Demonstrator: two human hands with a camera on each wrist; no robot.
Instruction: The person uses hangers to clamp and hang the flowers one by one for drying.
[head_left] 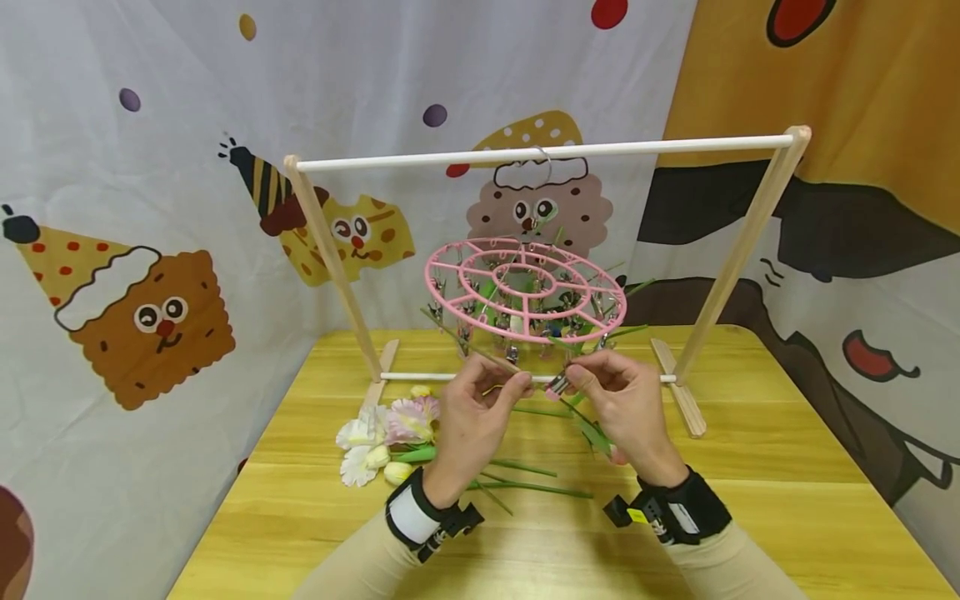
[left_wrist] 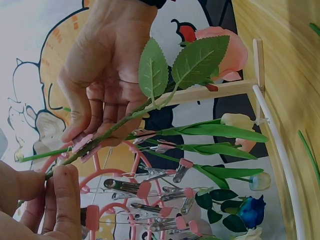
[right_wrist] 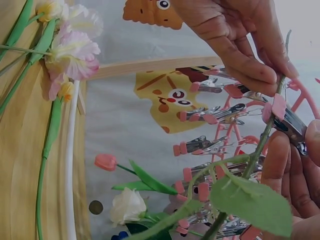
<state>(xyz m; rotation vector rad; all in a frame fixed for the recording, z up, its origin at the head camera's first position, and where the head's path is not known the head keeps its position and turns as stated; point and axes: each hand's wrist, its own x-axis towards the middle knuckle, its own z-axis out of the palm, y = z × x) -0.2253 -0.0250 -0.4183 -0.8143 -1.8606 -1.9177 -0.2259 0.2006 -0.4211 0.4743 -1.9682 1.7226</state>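
Observation:
My left hand (head_left: pixel 472 417) pinches the thin end of a green stem (right_wrist: pixel 260 145) between thumb and fingertips. Along that stem are broad leaves (left_wrist: pixel 202 60), and at its far end a pink rose (left_wrist: pixel 227 52) hangs below my right hand (head_left: pixel 633 408). My right hand grips a metal clip (right_wrist: pixel 291 126) with pink tips, and those tips sit around the stem. Just beyond both hands hangs a round pink clip hanger (head_left: pixel 525 339). Tulips (left_wrist: pixel 235 122), a white rose (right_wrist: pixel 127 206) and a blue rose (left_wrist: pixel 251 212) hang head down from its other clips.
A wooden rack (head_left: pixel 731 258) with a white top bar (head_left: pixel 420 157) carries the hanger. Its lower white bar (head_left: pixel 412 377) runs behind my hands. Loose flowers (head_left: pixel 408 421) with long stems lie on the wooden table (head_left: pixel 300 533), mostly to the left. A cartoon curtain (head_left: pixel 300 75) stands behind.

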